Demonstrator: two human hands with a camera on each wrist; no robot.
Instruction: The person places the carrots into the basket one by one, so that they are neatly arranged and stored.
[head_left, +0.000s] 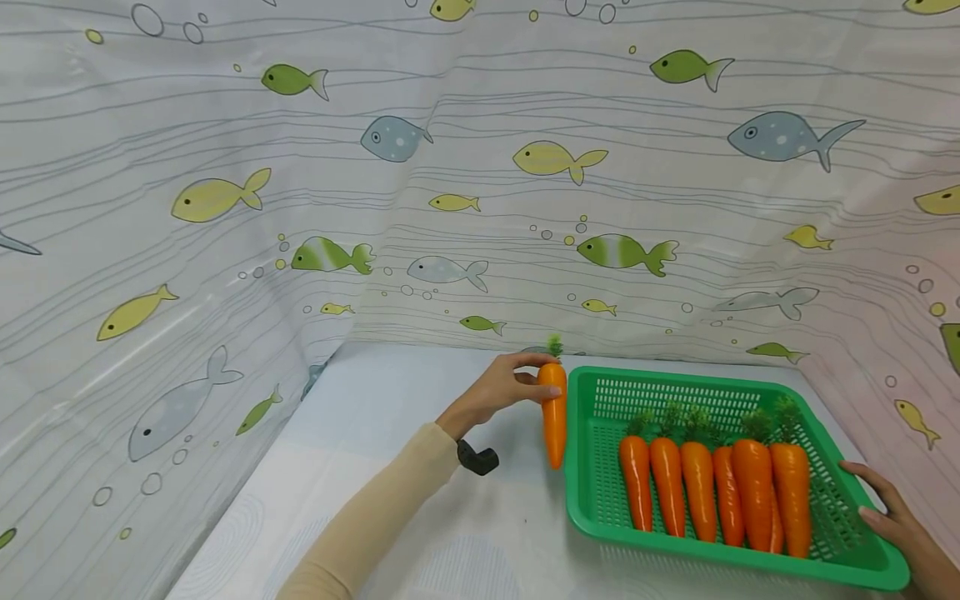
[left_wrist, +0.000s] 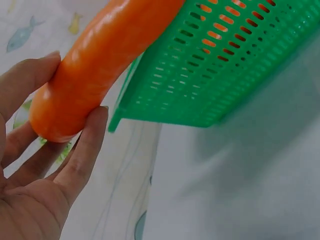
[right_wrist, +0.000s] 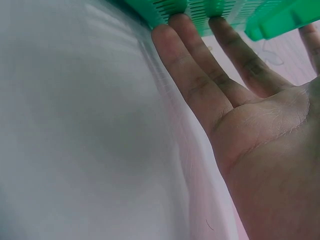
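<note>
My left hand [head_left: 501, 388] pinches an orange carrot [head_left: 554, 417] by its thick end, between thumb and fingers. Its green leafy top points up and its narrow tip down, just outside the left rim of a green plastic basket [head_left: 573, 500]. In the left wrist view the carrot [left_wrist: 95, 70] slants across in front of the perforated basket wall [left_wrist: 165, 95]. At the basket's right end my right hand [head_left: 900, 521] holds the rim. Seen from the right wrist, fingers of that hand [right_wrist: 240, 110] reach up to the basket's outer side [right_wrist: 200, 10]. Several carrots [head_left: 697, 492] lie side by side inside.
The basket stands on a pale table [head_left: 480, 517] with faint printed patterns. Behind and at both sides hangs a white sheet [head_left: 495, 100] printed with fish. A black device [head_left: 478, 458] is worn at the left wrist.
</note>
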